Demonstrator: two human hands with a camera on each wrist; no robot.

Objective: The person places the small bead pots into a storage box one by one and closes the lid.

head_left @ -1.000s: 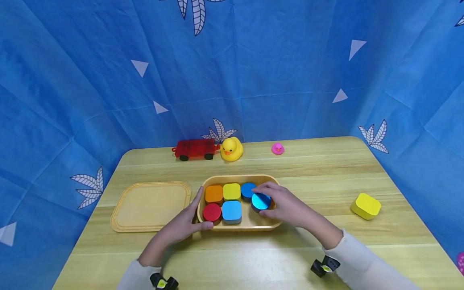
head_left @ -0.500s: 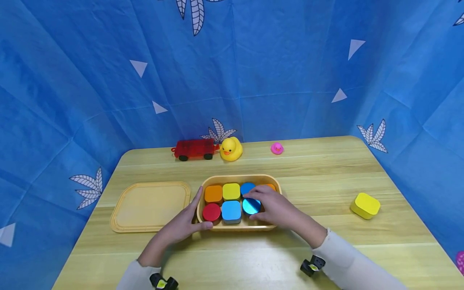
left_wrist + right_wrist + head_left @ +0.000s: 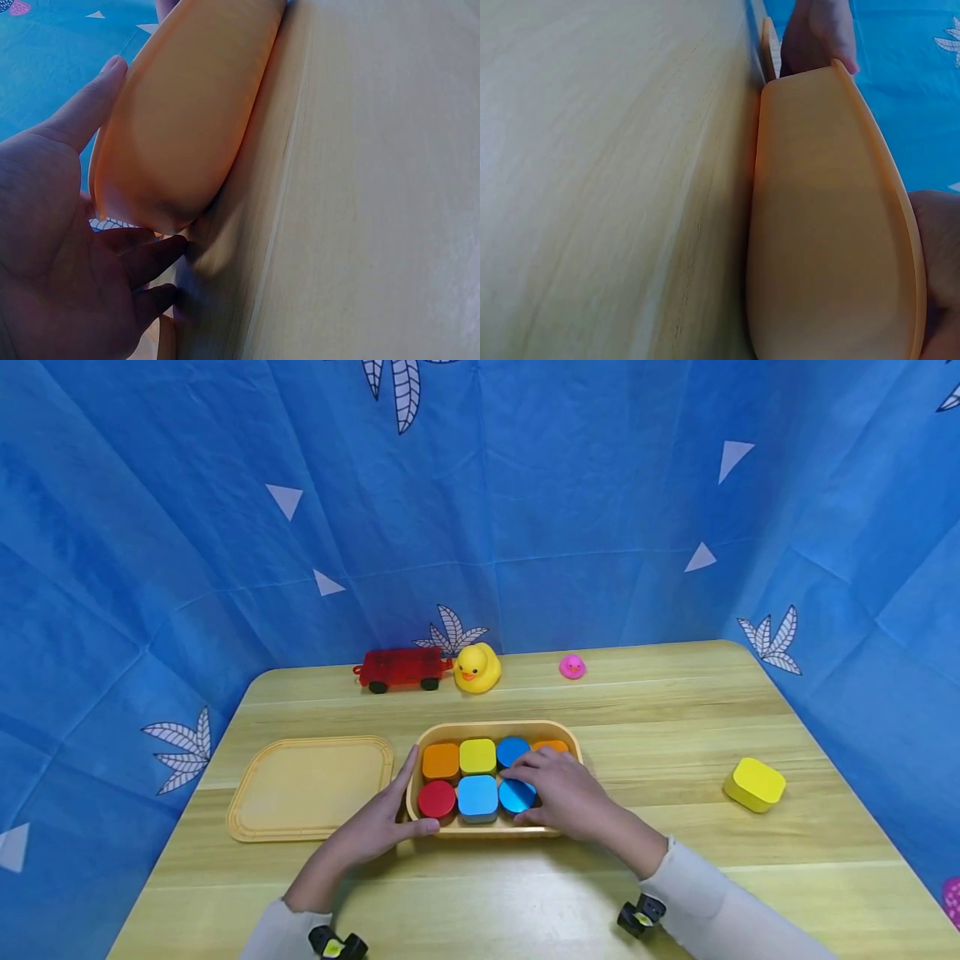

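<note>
1. Near blue round block (image 3: 517, 796) is located inside the tan box (image 3: 491, 833), centre of the frame, just right of the light blue block (image 3: 477, 797).
2. It appears to be pinched between thumb and fingers of the right hand (image 3: 573, 795); the contact is not shown in the right wrist view.
3. The box's left end is touched by the left hand (image 3: 378, 822), fingers extended, nothing grasped.
4. Step in hand is judged to be the seating of that block. For the next move, a clean release is judged necessary, neighbours undisturbed.
5. Outside, at the frame's right, a loose yellow block (image 3: 755, 785) is noted, probably to be fetched afterwards. Any gap for it is hidden by the right hand.
6. Farthest, at upper centre, a red toy car (image 3: 401, 669) and yellow duck (image 3: 477, 668) are recorded, uninvolved.
</note>
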